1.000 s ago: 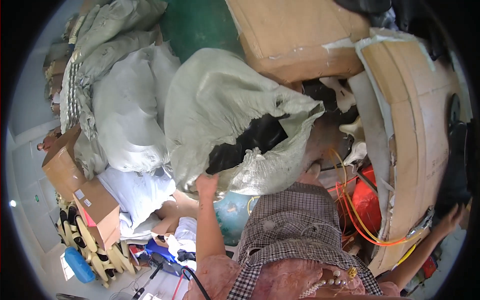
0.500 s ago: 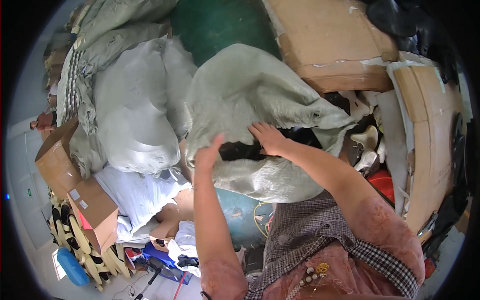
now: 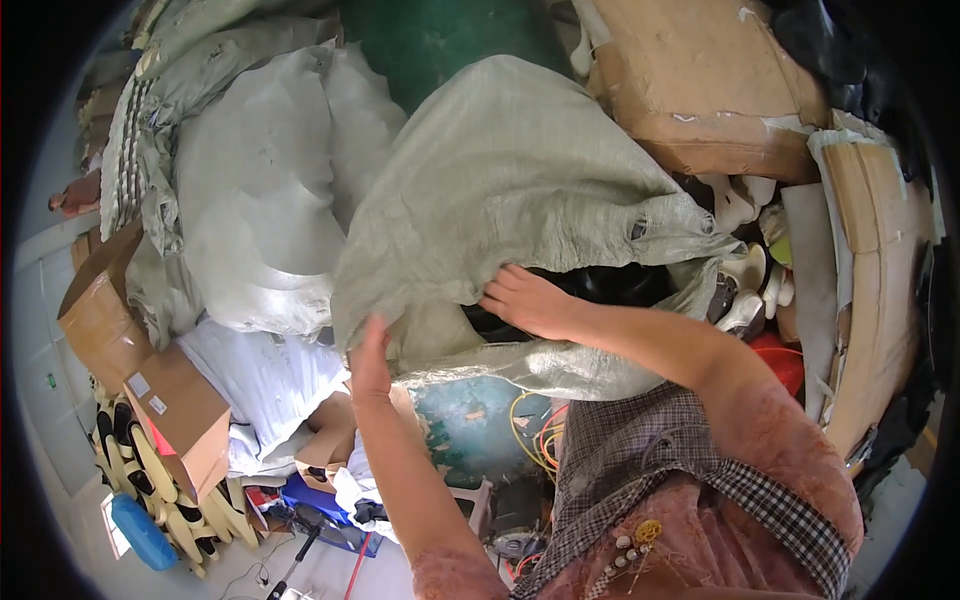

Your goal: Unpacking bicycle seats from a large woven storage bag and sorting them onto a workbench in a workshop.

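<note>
Large grey-green woven sack (image 3: 480, 170) sits mid-scene, its mouth facing near; compared with half a second ago its far side is drawn up into a smoother, taller slope and its left end is spread farther left. Full pale sack (image 3: 255, 190) stands upright just to the left, unchanged; cardboard carton (image 3: 710, 85) lies far right. Inside the mouth, glossy black contents (image 3: 635, 285) show to the right and under the right forearm; kind not readable. A stretch of bare inner cloth now shows at the left end. Left hand (image 3: 371, 365) has shifted left and sits at the mouth's left corner, thumb up against the cloth, fingers hidden; seems closed on the sack's edge. Right hand (image 3: 528, 303) rests at the far lip, fingers bent over it; cannot tell whether they pinch cloth. Hands are wider apart than before. Judgement: the rim is being worked at the left end, leaving the mouth longer there, contents still inside.
</note>
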Tool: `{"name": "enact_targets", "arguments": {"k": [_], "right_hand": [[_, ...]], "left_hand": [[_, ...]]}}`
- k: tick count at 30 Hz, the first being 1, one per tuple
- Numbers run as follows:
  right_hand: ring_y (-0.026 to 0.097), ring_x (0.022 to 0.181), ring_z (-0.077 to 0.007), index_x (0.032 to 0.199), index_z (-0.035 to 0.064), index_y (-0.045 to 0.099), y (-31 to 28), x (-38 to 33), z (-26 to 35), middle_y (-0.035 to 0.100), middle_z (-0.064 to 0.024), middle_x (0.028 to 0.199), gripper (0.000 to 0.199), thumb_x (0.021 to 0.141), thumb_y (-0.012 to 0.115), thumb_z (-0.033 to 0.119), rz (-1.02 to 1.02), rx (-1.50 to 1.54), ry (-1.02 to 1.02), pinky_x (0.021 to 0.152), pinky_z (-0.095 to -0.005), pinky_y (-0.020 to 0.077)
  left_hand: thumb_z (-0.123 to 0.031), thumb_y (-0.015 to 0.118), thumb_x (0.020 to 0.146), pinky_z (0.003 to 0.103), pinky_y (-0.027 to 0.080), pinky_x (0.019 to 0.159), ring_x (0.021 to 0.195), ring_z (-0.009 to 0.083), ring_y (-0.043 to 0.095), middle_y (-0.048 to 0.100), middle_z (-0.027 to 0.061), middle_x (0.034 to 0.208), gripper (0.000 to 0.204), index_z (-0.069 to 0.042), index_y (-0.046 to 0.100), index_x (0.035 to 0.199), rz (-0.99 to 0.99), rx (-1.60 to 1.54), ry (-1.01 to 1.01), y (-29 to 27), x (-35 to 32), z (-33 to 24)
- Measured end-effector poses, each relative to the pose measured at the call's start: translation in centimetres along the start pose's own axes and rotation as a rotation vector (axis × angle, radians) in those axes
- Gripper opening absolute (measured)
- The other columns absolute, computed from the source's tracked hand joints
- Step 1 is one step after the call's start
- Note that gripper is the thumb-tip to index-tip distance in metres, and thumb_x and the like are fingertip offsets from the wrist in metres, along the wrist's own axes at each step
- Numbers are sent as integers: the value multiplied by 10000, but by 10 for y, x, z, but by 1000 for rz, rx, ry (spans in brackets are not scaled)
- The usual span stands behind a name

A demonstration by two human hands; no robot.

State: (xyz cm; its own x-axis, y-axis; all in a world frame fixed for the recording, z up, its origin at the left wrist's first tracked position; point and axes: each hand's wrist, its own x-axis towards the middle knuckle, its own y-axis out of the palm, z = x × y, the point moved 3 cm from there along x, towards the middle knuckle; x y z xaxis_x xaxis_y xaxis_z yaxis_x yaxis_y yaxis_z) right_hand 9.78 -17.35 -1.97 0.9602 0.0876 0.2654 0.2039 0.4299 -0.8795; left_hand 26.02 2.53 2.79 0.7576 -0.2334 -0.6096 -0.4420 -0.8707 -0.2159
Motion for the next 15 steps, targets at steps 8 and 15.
{"name": "enact_targets", "arguments": {"k": [8,15], "right_hand": [[520,829,-198,874,81,539,-40,-8,-5,559,-46,831,211,672,577,128,287,50,116,679,-329,404],[548,923,-235,1104,41,495,-314,-202,-14,556,-110,997,473,662,660,19,-148,96,942,765,-326,446]], "left_hand": [[-234,718,685,288,288,965,1128,217,410,440,96,1237,682,2,395,1237,38,171,70,30,-35,14],[-238,721,680,295,317,942,1086,205,448,464,120,1207,666,26,416,1210,-24,210,-80,16,-45,53]]}}
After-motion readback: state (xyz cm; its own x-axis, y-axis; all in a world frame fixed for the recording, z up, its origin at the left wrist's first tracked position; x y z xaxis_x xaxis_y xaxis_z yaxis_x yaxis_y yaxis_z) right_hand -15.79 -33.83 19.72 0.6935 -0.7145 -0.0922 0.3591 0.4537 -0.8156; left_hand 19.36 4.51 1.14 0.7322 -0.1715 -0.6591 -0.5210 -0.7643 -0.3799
